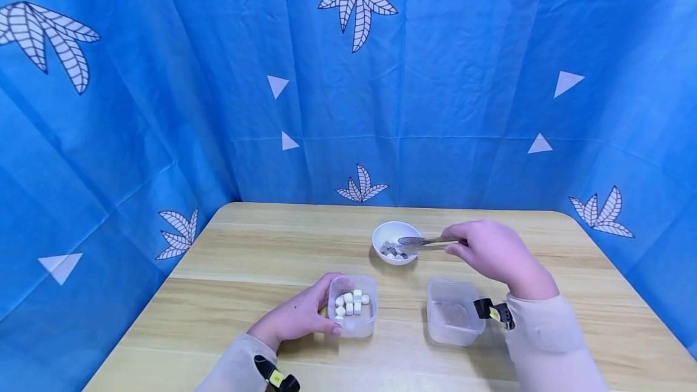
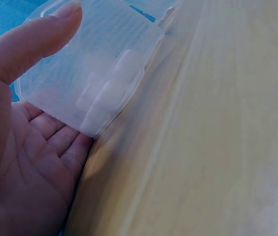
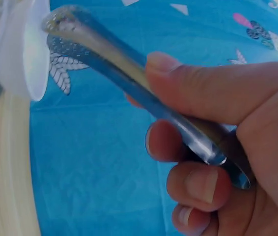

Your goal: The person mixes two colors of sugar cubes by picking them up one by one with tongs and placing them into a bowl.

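Observation:
My left hand grips the left side of a clear plastic container, thumb at the near side and fingers behind. Several small white marshmallow-like pieces lie inside it; through the wall in the left wrist view the pieces look blurred. Metal tongs are held in my right hand, thumb on one arm and curled fingers on the other. Their textured tips reach over a white bowl and sit close together. Dark and whitish pieces lie in the bowl.
A second clear plastic container stands on the wooden table, below my right wrist. Blue patterned cloth hangs behind the table and along both sides.

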`<state>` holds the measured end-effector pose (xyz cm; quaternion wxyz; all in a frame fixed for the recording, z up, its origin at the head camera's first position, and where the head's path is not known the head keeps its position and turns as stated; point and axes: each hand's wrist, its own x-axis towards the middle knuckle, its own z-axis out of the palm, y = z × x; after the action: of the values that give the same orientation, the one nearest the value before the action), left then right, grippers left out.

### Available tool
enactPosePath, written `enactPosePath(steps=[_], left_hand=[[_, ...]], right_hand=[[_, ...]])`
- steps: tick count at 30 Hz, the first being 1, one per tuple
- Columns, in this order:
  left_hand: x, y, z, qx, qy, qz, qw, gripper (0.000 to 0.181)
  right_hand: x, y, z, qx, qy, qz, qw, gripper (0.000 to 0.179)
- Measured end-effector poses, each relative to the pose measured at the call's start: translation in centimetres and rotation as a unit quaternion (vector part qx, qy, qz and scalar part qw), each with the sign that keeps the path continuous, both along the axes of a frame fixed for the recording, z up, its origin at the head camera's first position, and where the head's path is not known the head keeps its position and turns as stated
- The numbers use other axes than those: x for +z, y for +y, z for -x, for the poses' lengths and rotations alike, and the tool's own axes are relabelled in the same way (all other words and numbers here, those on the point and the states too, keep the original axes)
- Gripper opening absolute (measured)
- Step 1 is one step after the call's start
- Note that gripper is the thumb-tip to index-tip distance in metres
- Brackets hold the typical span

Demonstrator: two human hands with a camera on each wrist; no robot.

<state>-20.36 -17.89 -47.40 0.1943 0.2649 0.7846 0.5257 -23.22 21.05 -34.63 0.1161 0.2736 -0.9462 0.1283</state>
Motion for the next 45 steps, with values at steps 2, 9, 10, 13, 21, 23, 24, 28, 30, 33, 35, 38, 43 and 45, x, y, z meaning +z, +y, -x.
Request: enactPosePath(steps=[2, 9, 10, 13, 21, 23, 24, 28, 30, 33, 35, 38, 43, 45], left_hand=[[0.0, 0.0, 0.0, 0.001, -0.001, 0.002, 1.0000, 0.085], [0.0, 0.0, -0.1, 0.001, -0.004, 0.000, 1.0000, 0.084], [0.1, 0.0, -0.1, 0.000, -0.003, 0.000, 1.0000, 0.084], [0.1, 0.1, 0.0, -0.001, -0.004, -0.001, 1.0000, 0.084], [-0.1, 0.1, 0.0, -0.001, 0.002, -0.001, 1.0000, 0.085], [-0.1, 0.1, 0.0, -0.003, 0.005, -0.004, 1.0000, 0.085], [-0.2, 0.1, 0.0, -0.005, 0.006, -0.006, 0.9999, 0.085], [-0.3, 0.1, 0.0, -0.010, 0.009, -0.015, 0.9998, 0.085], [-0.2, 0.1, 0.0, -0.009, 0.011, -0.012, 0.9998, 0.085], [-0.2, 0.1, 0.0, -0.008, 0.016, -0.005, 0.9998, 0.086], [-0.2, 0.1, 0.1, -0.010, 0.020, -0.002, 0.9997, 0.087], [-0.3, 0.1, 0.1, -0.009, 0.021, -0.001, 0.9997, 0.087], [-0.3, 0.1, 0.1, -0.005, 0.016, 0.003, 0.9999, 0.086], [-0.3, 0.1, 0.1, -0.007, 0.016, 0.002, 0.9999, 0.086]], right_hand=[[-0.3, 0.1, 0.3, -0.009, -0.008, -0.004, 0.9999, 0.019], [-0.5, 0.2, 0.6, -0.027, -0.026, -0.009, 0.9993, 0.019], [-0.5, 0.2, 0.6, -0.029, -0.028, -0.010, 0.9991, 0.019], [-0.3, 0.3, 0.5, -0.034, -0.034, -0.013, 0.9987, 0.020], [0.1, -0.1, 0.1, -0.012, -0.039, -0.006, 0.9992, 0.022], [0.1, -0.4, -0.1, 0.003, -0.041, 0.004, 0.9992, 0.020], [0.2, -0.6, -0.2, 0.011, -0.043, 0.010, 0.9990, 0.019], [0.3, -1.5, -0.6, 0.048, -0.036, 0.027, 0.9978, 0.020], [0.3, -2.0, -0.9, 0.068, -0.027, 0.030, 0.9969, 0.022], [0.3, -3.1, -1.5, 0.098, -0.011, 0.029, 0.9947, 0.026], [0.3, -3.9, -1.9, 0.117, -0.003, 0.028, 0.9927, 0.027], [0.1, -5.2, -2.4, 0.147, 0.016, 0.018, 0.9888, 0.026], [-0.8, -7.1, -3.0, 0.162, 0.031, -0.006, 0.9862, 0.023], [-1.2, -7.8, -3.1, 0.155, 0.030, -0.012, 0.9874, 0.023]])
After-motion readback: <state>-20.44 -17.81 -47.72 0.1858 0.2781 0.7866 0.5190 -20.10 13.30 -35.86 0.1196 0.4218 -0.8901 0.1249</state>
